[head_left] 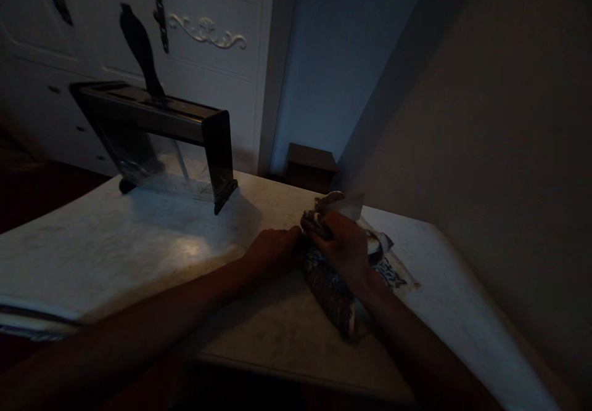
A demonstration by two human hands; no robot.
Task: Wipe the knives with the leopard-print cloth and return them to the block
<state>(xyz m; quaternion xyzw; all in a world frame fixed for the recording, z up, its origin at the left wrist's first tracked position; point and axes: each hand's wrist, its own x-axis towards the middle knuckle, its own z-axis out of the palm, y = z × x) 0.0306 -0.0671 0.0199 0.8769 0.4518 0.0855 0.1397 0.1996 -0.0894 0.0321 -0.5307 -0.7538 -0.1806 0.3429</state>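
On the right half of the table lies a dark patterned bundle, which looks like cloth, with brown, blue and white parts. My right hand is closed round a bunched, dark upper part of it. My left hand is closed too, its fingertips meeting the bundle's left edge; what they pinch is mostly hidden. A pale, thin, pointed piece sticks out beyond my right knuckles, too dim to name. Under my right wrist a flat patterned piece with a clear edge lies on the tabletop.
A black frame with clear sides and an upright dark handle stands at the back left of the pale marbled table. White cabinet doors are behind it. A small brown box-like piece is beyond the far edge. A wall rises at right.
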